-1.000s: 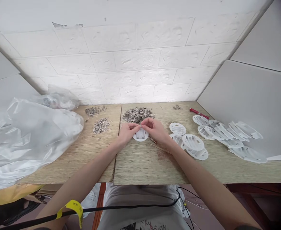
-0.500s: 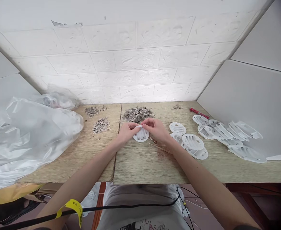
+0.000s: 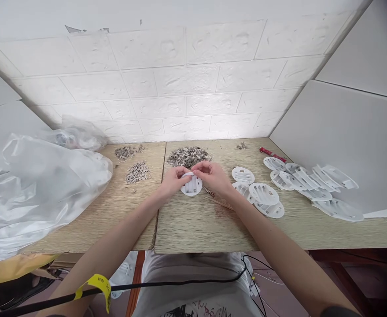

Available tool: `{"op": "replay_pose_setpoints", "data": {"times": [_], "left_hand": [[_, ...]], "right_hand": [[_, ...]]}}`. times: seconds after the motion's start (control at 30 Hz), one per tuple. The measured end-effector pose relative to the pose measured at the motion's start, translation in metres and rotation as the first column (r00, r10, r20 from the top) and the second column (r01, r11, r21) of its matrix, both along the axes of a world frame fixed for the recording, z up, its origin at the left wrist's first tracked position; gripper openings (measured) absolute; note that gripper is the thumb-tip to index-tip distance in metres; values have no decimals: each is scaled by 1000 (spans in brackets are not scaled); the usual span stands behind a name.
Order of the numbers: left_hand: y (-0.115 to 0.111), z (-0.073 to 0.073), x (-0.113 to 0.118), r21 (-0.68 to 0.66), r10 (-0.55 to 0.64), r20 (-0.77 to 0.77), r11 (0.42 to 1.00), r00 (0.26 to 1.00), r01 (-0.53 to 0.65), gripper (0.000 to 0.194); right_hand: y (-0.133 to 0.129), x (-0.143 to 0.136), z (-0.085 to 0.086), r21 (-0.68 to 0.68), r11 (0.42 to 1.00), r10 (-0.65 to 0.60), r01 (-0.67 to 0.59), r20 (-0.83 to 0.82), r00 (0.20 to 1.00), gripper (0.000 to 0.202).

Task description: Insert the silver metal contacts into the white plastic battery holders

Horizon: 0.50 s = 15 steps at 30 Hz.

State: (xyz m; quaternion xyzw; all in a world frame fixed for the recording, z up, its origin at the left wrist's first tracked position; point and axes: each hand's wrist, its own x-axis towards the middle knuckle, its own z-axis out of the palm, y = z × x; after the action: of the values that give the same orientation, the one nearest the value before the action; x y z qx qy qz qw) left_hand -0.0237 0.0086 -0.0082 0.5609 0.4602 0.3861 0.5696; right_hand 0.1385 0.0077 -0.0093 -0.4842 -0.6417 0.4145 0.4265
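A round white plastic battery holder (image 3: 192,188) with slots and small metal contacts sits over the tabletop, gripped at its upper left edge by my left hand (image 3: 174,181). The thumb lies on its face and the fingers are behind. My right hand (image 3: 214,177) pinches at the holder's top right, thumb and fingertips against it; any small part between them is hidden. Right behind both hands lies a heap of small metal contacts (image 3: 189,156). Beside the right hand, a thin metal tool (image 3: 208,191) and a thin stick (image 3: 219,202) rest on the table.
Several white battery holders (image 3: 264,194) lie right of my right forearm, with more (image 3: 312,182) stacked against the side panel. A red tube (image 3: 272,154) lies behind them. Two smaller heaps of metal pieces (image 3: 138,172) and a big clear plastic bag (image 3: 57,176) occupy the left.
The whole view has shifted slightly. Both hands stay at the holder, with the right fingertips still at its top edge and only a small change in finger position.
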Motion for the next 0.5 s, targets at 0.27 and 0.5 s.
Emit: {"op": "replay_pose_setpoints", "data": {"times": [0.27,0.5], "left_hand": [[4,2,-3,-81,16,187,997,982,-1,24],[7,7,-10,-31,-150,436,983,887,182,40]], "right_hand": [[2,2,2,-101,995,-47,29,-185,982,21],[6,3,2,-275,961,-146,4,-500,854,19]]}}
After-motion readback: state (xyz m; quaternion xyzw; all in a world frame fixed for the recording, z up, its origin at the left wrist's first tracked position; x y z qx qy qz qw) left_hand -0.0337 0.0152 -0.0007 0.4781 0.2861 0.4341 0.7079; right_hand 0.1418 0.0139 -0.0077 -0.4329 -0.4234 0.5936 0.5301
